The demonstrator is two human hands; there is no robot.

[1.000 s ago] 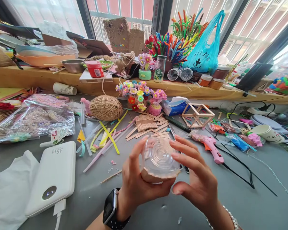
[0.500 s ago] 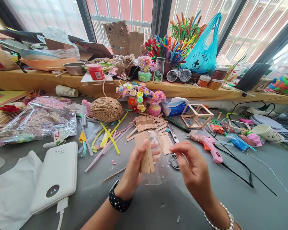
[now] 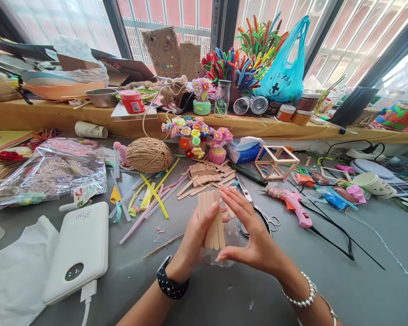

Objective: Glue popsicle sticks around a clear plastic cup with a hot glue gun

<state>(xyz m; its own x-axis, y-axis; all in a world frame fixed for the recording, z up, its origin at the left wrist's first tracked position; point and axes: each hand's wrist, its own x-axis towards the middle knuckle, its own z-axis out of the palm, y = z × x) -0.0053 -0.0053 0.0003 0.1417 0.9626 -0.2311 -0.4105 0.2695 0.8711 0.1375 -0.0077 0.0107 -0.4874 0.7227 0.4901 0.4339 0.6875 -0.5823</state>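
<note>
My left hand [image 3: 194, 240] grips a clear plastic cup [image 3: 231, 235] that has a row of wooden craft sticks [image 3: 211, 216] stuck upright along its side. Its fingers wrap round the sticks from the left. My right hand [image 3: 255, 237] rests against the cup's right side, fingers stretched forward over the top and thumb under the bottom edge. Both hands hold it just above the grey table [image 3: 326, 280]. Loose craft sticks [image 3: 206, 177] lie in a heap right behind the hands.
Scissors [image 3: 258, 213] and a pink glue gun [image 3: 294, 203] with a black cord lie to the right. A white power bank [image 3: 78, 251] sits at the left, a twine ball [image 3: 149, 155] and a stick cube [image 3: 275, 162] further back. A cluttered shelf runs along the window.
The cup has been turned from bottom-facing-me to its stick-covered side. My right hand came off briefly and is now back against the cup's right side.
</note>
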